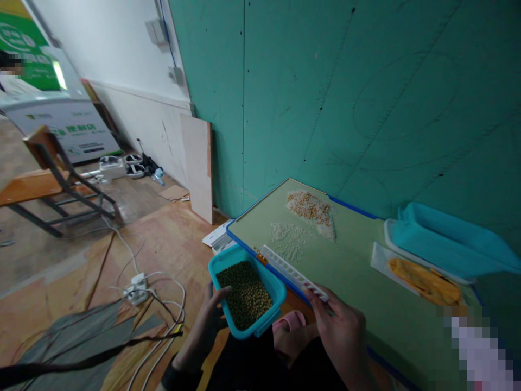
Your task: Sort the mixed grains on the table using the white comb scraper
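Note:
My left hand (214, 309) grips the left side of a blue plastic box (278, 290), its thumb over the rim. Dark green beans (238, 279) and tan beans (258, 298) fill the box, which is tilted beside the table edge. Between the closed fingers of my right hand (340, 326) is one end of a white plastic strip (293, 274) with a row of square cells. The strip's far end lies over the table's near edge, close to scattered white grains (288, 239). Farther back is a pile of yellow kernels mixed with white grains (311, 209).
The green tabletop (350, 260) has a blue rim. A large blue bin (451, 239) and an orange cloth-like item (423, 279) lie on its right. Cables and a power strip (138, 290) cover the floor at left, near a wooden chair (49, 179). Another person (16, 81) is far left.

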Demonstrator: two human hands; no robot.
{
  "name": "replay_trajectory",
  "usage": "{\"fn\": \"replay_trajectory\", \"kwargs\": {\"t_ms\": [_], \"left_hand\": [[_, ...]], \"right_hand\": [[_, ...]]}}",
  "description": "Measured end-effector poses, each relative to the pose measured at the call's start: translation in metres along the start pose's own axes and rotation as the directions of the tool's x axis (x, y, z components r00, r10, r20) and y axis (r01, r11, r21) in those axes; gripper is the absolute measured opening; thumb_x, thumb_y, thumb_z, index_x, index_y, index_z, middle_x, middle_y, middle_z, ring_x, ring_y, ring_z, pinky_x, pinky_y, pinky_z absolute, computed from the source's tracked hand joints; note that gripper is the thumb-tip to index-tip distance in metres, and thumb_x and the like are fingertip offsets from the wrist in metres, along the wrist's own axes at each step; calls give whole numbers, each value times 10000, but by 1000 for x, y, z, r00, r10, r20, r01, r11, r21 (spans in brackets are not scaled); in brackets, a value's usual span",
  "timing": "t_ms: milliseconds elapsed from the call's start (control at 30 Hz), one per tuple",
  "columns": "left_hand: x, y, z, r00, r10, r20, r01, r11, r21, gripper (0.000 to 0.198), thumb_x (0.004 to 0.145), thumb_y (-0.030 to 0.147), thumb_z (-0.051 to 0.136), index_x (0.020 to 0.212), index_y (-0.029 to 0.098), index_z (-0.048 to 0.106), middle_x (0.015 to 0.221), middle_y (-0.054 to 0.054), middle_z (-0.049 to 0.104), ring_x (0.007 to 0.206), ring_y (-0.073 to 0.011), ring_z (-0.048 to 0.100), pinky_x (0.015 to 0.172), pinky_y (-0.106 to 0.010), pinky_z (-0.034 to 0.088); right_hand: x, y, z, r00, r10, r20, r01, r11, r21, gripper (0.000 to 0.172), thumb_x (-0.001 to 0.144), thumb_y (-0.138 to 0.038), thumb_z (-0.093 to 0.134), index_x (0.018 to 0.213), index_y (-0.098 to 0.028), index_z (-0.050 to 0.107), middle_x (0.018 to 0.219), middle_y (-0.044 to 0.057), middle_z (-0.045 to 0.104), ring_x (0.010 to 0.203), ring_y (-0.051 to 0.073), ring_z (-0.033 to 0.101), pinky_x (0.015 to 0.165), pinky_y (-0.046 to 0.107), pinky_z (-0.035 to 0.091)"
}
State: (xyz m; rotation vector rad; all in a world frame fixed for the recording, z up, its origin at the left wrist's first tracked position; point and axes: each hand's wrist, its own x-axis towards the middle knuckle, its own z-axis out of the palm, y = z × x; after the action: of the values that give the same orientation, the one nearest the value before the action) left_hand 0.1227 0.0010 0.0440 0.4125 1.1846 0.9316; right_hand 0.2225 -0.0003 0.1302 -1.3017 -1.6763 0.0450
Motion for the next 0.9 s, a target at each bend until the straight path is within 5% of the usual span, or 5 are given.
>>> {"fn": "replay_trajectory", "kwargs": {"t_ms": [133, 233, 433, 533, 900], "left_hand": [[-2, 2, 5, 1000, -8, -2, 8, 1000, -1, 318, 1047, 444, 680, 1295, 253, 734, 1345, -102, 739, 1089, -255, 732, 902, -435, 660], [-9, 15, -10, 1000, 9, -8, -9, 1000, -13, 296, 1053, 442, 669, 1270, 256, 746, 1345, -98, 739, 1083, -251, 728, 903, -427, 659], [-25, 75, -105, 993, 104, -52, -107, 992, -59, 398, 1026, 412, 719, 1370, 214, 689, 1382, -120, 717, 1142, -272, 731, 939, -485, 652], [-28, 95, -138, 989, 132, -68, -136, 988, -70, 408, 1023, 422, 721, 1365, 201, 692, 1371, -112, 720, 1134, -279, 734, 932, -482, 655], [-19, 103, -159, 985, 123, -117, -134, 987, -93, 519, 1002, 400, 739, 1473, 224, 609, 1413, -134, 698, 1153, -295, 734, 930, -505, 652]], "right_hand": [[2, -2, -1, 1000, -2, 6, 2, 1000, -5, 425, 1108, -494, 610, 946, -199, 869, 828, 104, 861, 641, 211, 833, 585, 180, 620], [2, -5, -3, 1000, -13, 22, 13, 1000, -10, 442, 1117, -493, 591, 936, -199, 867, 839, 102, 863, 650, 208, 836, 586, 172, 616], [3, -4, -2, 999, -26, 33, 26, 1000, 0, 438, 1121, -486, 588, 955, -190, 864, 849, 92, 867, 689, 202, 846, 622, 160, 621], [8, -2, 5, 999, -27, -17, 27, 999, -26, 428, 1117, -473, 602, 949, -180, 865, 842, 104, 864, 683, 207, 843, 634, 174, 627], [18, -6, 38, 999, -15, 32, 16, 1000, -18, 374, 1126, -406, 588, 1001, -197, 873, 880, 109, 869, 685, 195, 833, 641, 202, 601]]}}
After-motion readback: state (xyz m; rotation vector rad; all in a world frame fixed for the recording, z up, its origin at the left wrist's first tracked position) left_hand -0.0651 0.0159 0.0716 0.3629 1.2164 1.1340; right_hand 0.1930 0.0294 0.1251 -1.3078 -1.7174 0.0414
